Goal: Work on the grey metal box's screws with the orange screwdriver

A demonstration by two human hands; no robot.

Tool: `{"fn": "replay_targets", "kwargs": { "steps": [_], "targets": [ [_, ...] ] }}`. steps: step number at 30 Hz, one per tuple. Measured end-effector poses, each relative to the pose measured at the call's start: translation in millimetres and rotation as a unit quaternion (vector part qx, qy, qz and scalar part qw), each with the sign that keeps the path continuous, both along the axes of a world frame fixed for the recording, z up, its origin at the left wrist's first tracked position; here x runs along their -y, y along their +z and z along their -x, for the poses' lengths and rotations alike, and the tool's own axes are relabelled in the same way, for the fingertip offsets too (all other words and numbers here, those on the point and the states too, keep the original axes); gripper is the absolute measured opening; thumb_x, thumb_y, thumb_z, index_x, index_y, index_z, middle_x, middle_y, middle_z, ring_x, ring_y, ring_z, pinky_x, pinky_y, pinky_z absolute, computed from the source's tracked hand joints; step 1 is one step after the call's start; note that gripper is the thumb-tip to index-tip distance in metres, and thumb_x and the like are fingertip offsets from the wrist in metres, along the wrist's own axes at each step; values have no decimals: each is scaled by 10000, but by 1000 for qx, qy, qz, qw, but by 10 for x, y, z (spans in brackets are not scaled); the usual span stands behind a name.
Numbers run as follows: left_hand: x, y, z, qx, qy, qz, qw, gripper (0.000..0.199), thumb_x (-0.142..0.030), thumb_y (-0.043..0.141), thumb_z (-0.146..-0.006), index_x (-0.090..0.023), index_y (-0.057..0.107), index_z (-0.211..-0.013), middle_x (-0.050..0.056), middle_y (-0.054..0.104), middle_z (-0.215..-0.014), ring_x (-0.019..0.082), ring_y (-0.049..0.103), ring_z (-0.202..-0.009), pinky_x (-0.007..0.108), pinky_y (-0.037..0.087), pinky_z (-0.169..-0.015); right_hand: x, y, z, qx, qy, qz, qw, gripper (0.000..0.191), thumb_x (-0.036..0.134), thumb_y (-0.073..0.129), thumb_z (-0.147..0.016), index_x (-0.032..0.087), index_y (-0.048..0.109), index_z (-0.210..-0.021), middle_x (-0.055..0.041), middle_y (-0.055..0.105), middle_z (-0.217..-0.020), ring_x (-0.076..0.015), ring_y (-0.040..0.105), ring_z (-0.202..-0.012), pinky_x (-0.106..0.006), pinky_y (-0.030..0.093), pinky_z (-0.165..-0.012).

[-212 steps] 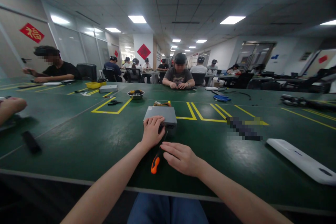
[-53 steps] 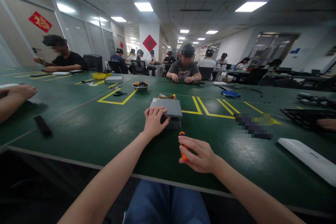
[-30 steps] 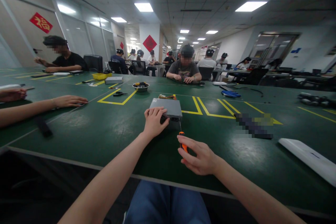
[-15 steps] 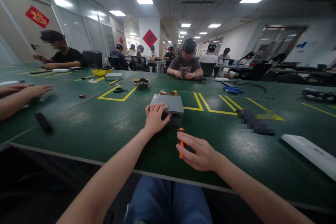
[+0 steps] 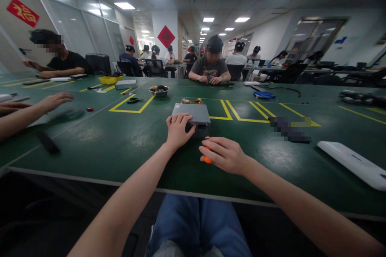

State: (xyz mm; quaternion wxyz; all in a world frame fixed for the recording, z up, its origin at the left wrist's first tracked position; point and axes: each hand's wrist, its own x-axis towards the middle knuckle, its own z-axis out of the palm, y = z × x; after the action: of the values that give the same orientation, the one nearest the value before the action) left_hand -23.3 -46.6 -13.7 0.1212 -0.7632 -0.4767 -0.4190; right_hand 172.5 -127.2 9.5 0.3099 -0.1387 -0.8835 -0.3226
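Own body, seen from above: blue denim jeans, a darker seam line down the middle (the lap falls mostly in dim light under the table edge). Left forearm and right forearm bare, with left hand and right hand bare too. Pale grey patch at the lower frame edge, too cut off to name.

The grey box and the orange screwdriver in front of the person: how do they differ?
The grey metal box is wide and flat, while the screwdriver shows only a small orange handle. The left hand rests on the box, and the right hand covers the screwdriver. Both are at the green table.
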Motion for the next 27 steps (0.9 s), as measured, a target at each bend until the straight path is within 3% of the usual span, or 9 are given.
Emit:
{"fn": "replay_targets", "kwargs": {
  "steps": [5,11,14,19,27],
  "targets": [
    [3,0,14,-5,-2,7,1000,301,-364,540,-807,-268,549,-1091,36,570,-1201,236,458,-1140,420,248,-977,2,-56,38,-35,-6,-12,999,236,264,578,-838,177,536,-1053,-76,660,-991,-198,615,-973,-323,551,-800],
    [-1,-12,17,-5,-1,4,1000,307,-363,541,-806,-269,550,-1097,40,565,-1210,245,453,-1140,422,251,-970,58,-137,-37,-74,-15,24,997,283,138,571,-828,137,498,-1102,-128,636,-1067,-216,592,-1060,-351,541,-870],
    [15,-2,15,-6,4,5,1000,309,-364,551,-799,-266,552,-1093,35,567,-1207,236,460,-1131,418,251,-972,63,-128,-58,-101,16,27,994,310,112,571,-823,144,475,-1116,-121,639,-1064,-203,592,-1065,-349,554,-856],
    [19,5,13,-12,8,10,1000,304,-355,553,-799,-275,551,-1092,30,563,-1216,234,454,-1144,417,251,-979,36,-138,28,-62,74,34,995,380,83,614,-789,106,451,-1132,-156,634,-1076,-230,548,-1128,-355,548,-873],
    [2,-11,11,-13,9,5,1000,309,-369,555,-797,-268,554,-1089,34,564,-1213,237,454,-1138,419,254,-982,-82,-179,94,-69,54,34,996,347,94,589,-811,113,451,-1129,-161,627,-1089,-234,544,-1132,-375,535,-898]
  ]
}}
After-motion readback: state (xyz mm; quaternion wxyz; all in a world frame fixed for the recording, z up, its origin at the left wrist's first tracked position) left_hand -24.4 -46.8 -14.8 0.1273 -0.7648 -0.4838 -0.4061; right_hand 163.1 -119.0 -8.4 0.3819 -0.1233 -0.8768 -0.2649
